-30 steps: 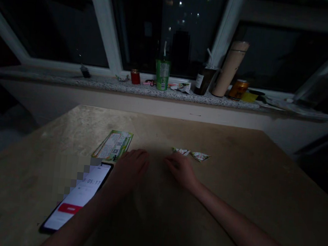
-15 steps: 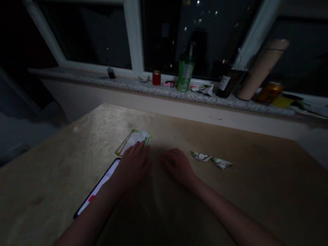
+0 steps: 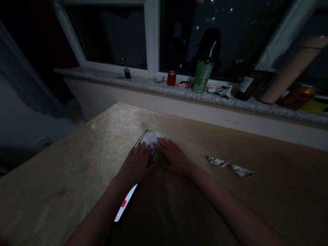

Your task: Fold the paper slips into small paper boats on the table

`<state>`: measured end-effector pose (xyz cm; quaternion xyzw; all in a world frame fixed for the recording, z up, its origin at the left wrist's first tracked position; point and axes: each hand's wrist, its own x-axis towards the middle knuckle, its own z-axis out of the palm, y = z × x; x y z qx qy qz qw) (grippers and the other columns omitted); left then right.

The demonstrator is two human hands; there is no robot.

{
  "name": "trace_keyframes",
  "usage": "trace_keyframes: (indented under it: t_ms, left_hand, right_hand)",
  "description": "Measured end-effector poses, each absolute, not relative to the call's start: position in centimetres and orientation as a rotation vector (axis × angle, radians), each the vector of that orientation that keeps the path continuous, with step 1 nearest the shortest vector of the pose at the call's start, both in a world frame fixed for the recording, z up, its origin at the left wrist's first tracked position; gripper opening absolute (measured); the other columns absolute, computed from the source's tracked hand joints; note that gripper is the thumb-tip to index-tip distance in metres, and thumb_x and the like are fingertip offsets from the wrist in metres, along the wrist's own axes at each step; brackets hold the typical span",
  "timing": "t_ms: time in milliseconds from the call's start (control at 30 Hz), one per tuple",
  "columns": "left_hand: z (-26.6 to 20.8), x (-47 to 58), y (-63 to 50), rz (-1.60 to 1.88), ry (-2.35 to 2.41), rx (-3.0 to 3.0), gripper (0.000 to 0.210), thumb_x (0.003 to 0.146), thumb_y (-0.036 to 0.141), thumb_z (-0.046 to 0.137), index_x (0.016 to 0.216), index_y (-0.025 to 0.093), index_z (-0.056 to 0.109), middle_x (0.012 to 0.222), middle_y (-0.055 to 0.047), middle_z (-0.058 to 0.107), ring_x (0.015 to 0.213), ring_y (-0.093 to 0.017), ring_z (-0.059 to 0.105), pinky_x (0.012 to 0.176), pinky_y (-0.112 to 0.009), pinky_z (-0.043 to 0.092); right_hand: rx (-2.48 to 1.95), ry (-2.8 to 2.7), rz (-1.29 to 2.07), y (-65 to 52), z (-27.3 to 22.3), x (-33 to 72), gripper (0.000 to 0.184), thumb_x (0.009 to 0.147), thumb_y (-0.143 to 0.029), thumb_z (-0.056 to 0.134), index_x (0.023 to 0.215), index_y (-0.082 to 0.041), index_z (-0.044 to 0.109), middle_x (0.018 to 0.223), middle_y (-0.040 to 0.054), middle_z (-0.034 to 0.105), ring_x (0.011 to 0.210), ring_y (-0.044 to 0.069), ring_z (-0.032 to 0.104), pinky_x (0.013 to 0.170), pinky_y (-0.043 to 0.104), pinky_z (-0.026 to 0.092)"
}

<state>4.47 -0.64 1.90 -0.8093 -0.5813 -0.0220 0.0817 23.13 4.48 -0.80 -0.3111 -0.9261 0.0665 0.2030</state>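
Note:
Flat green-and-white printed sheets (image 3: 150, 138), apparently a small stack, lie on the table; their exact kind is too dim to tell. My left hand (image 3: 137, 163) rests open on their near left part, fingers stretched forward. From the right, my right hand (image 3: 175, 157) reaches over their right side, its fingers extended and spread. The two thumbs come close together at the near edge of the sheets. A phone (image 3: 126, 202) with a lit white screen and a red mark lies partly hidden under my left hand and forearm.
Two small folded printed papers, a left one (image 3: 217, 162) and a right one (image 3: 242, 171), lie right of my hands. On the granite windowsill (image 3: 144, 85) stand a red jar (image 3: 171, 78), a green cup (image 3: 202, 76) with a straw, a dark bottle (image 3: 245, 86) and a leaning tan cylinder (image 3: 293, 71).
My right hand has moved left onto the sheets, its curled fingers now stretched out. My left hand stays on them. The camera view has shifted, and less of the phone shows.

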Motion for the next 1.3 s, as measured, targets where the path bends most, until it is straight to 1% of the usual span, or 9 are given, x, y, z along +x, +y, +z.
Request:
trace_keyframes:
  t_ms: [133,267,400,533,700,833,1000,1133,1300]
  left_hand:
    - [1.9,4.3,-0.7,-0.063,-1.738,-2.439,0.063,0.092,0.051,0.044,0.133,0.003,0.043,0.138,-0.028,0.042,0.128,-0.037,0.04,0.102,-0.049,0.033]
    - [2.1,4.2,-0.7,-0.069,-1.733,-2.452,0.061,0.091,0.049,0.046,0.134,0.006,0.042,0.139,-0.026,0.041,0.128,-0.036,0.04,0.101,-0.049,0.034]
    - [2.5,4.2,-0.8,-0.064,-1.713,-2.455,0.056,0.09,0.043,0.052,0.133,0.009,0.043,0.139,-0.023,0.042,0.129,-0.033,0.04,0.102,-0.047,0.033]
    - [2.7,4.6,-1.0,-0.064,-1.703,-2.447,0.049,0.09,0.038,0.051,0.131,0.011,0.046,0.137,-0.021,0.046,0.127,-0.032,0.042,0.104,-0.047,0.031]
    - [2.5,4.9,-1.2,-0.053,-1.696,-2.445,0.053,0.091,0.036,0.05,0.134,0.006,0.042,0.138,-0.023,0.043,0.127,-0.033,0.042,0.104,-0.049,0.03]
    - [2.3,4.7,-1.1,-0.064,-1.711,-2.425,0.057,0.09,0.035,0.05,0.137,0.006,0.037,0.14,-0.024,0.04,0.128,-0.035,0.04,0.102,-0.049,0.033]
    - [2.0,4.4,-1.0,-0.074,-1.717,-2.412,0.057,0.088,0.036,0.053,0.136,0.008,0.039,0.139,-0.023,0.042,0.127,-0.036,0.041,0.101,-0.048,0.034]
    - [2.2,5.0,-1.1,-0.105,-1.677,-2.42,0.058,0.086,0.033,0.055,0.136,0.007,0.04,0.142,-0.024,0.037,0.13,-0.038,0.035,0.106,-0.052,0.026]
    - [2.6,6.5,-1.2,-0.126,-1.512,-2.553,0.052,0.088,0.024,0.048,0.137,0.009,0.038,0.146,-0.018,0.033,0.135,-0.03,0.029,0.11,-0.048,0.019]
  right_hand:
    - [-0.839,-2.653,0.186,5.1,-0.9,23.1,0.065,0.086,-0.041,0.056,0.139,-0.01,0.037,0.148,0.0191,0.029,0.139,0.027,0.023,0.112,0.047,0.021]
    - [-0.849,-2.646,0.19,5.0,-1.1,22.9,0.064,0.086,-0.042,0.057,0.138,-0.01,0.039,0.147,0.0205,0.031,0.138,0.028,0.025,0.11,0.046,0.028]
    - [-0.874,-2.629,0.109,4.9,-1.3,22.7,0.054,0.088,-0.034,0.056,0.134,-0.008,0.044,0.144,0.0204,0.036,0.136,0.028,0.03,0.11,0.043,0.032]
    - [-0.854,-2.629,-0.051,4.9,-1.4,22.5,0.039,0.092,-0.023,0.05,0.129,-0.01,0.05,0.138,0.0151,0.047,0.132,0.026,0.038,0.109,0.04,0.034]
    - [-0.798,-2.65,-0.166,4.7,-1.4,22.5,0.038,0.092,-0.012,0.048,0.129,-0.016,0.051,0.135,0.0101,0.052,0.128,0.024,0.045,0.103,0.041,0.041]
    - [-0.829,-2.632,-0.133,4.6,-1.1,22.5,0.035,0.09,-0.011,0.052,0.124,-0.017,0.056,0.131,0.0107,0.055,0.123,0.024,0.05,0.1,0.041,0.044]
    - [-0.84,-2.618,-0.094,4.3,-1.2,23.1,0.036,0.088,-0.011,0.054,0.124,-0.016,0.056,0.131,0.0116,0.056,0.123,0.024,0.051,0.099,0.039,0.045]
    - [-0.844,-2.612,-0.106,3.9,-1.4,24.0,0.037,0.089,-0.012,0.053,0.125,-0.019,0.056,0.131,0.0089,0.055,0.124,0.022,0.049,0.101,0.04,0.044]
    - [-0.83,-2.577,-0.116,3.1,-1.4,25.5,0.038,0.088,-0.01,0.051,0.126,-0.016,0.055,0.132,0.0109,0.055,0.125,0.022,0.048,0.102,0.039,0.043]
